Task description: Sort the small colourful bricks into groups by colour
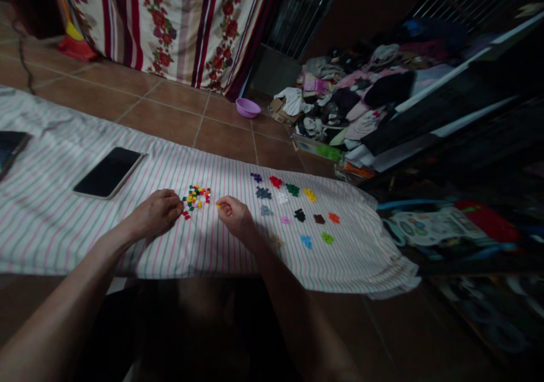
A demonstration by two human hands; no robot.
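Note:
A mixed heap of small plastic pieces [196,197] in red, yellow, green, white and orange lies on the striped cloth [170,251]. At its left edge my left hand [159,215] rests with the fingers curled together; whatever they hold, if anything, is hidden. Just right of the heap, my right hand [235,216] is closed in a pinch on a small yellow piece [219,206]. Further right lie small piles sorted by colour, among them red pieces [275,182], dark green pieces [292,189], yellow pieces [310,194], black pieces [300,215] and light blue pieces [306,241].
A phone [109,172] lies left of my left hand, and another dark device [12,147] sits at the far left edge. Beyond the cloth, a purple basin [248,108] stands on the tiled floor near a floral curtain [164,25]. Heaped clothes [352,96] lie at the back right.

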